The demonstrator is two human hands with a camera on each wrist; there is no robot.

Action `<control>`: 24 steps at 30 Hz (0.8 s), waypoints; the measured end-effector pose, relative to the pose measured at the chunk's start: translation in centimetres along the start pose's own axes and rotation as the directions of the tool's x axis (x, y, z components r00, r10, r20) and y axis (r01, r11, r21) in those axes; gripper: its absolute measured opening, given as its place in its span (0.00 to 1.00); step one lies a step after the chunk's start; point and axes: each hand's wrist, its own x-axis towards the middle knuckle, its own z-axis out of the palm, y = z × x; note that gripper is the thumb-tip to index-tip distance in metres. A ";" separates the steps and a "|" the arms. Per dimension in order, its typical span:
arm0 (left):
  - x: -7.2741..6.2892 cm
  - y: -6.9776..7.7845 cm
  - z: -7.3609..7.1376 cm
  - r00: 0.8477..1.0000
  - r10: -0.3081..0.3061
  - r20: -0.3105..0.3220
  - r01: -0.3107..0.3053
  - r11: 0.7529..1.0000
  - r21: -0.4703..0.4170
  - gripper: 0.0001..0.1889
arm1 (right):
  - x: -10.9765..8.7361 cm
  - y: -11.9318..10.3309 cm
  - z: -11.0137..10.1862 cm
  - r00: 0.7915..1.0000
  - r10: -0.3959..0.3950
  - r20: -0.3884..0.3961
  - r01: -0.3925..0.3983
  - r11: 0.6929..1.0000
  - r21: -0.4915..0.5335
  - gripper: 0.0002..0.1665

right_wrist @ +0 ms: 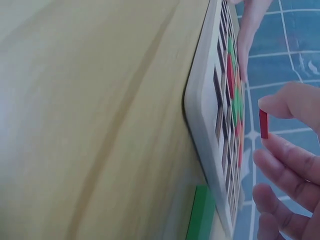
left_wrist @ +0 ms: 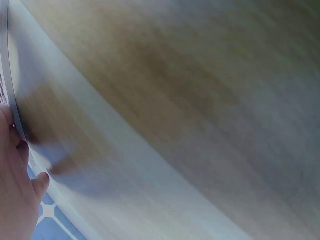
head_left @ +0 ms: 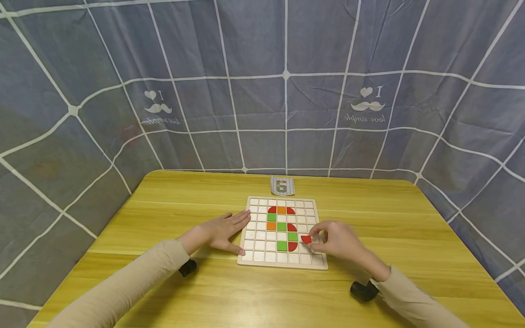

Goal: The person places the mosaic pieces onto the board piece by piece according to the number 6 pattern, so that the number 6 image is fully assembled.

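Observation:
A wooden grid board (head_left: 262, 263) lies on the table, with red, green and orange tiles set in several of its cells. My right hand (head_left: 338, 239) pinches a red tile (head_left: 306, 239) with a rounded corner between thumb and forefinger, above the board's right part. In the right wrist view the same red tile (right_wrist: 263, 124) is seen edge-on, held clear of the board. My left hand (head_left: 223, 231) rests with straight fingers at the board's left edge, thumb spread toward the near corner. Only part of the left hand (left_wrist: 17, 192) shows in the left wrist view.
A small pattern card (head_left: 282, 186) with a coloured grid lies behind the board. Beside the board's edge sits a green block (right_wrist: 201, 212) on the wooden table (head_left: 262, 296). Grey curtains (head_left: 262, 105) with white lines surround the table's back and sides.

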 end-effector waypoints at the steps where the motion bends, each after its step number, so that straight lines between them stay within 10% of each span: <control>1: 0.0 0.0 0.0 1.000 0.000 0.000 0.000 1.000 0.000 0.55 | 0.1 -0.2 0.1 1.000 -0.002 0.000 0.002 1.000 0.004 0.14; 24: 0.0 0.0 -0.1 1.000 0.006 -0.003 -0.006 1.000 -0.002 0.56 | 2.9 -3.5 2.6 0.997 -0.073 -0.040 0.077 0.992 0.103 0.10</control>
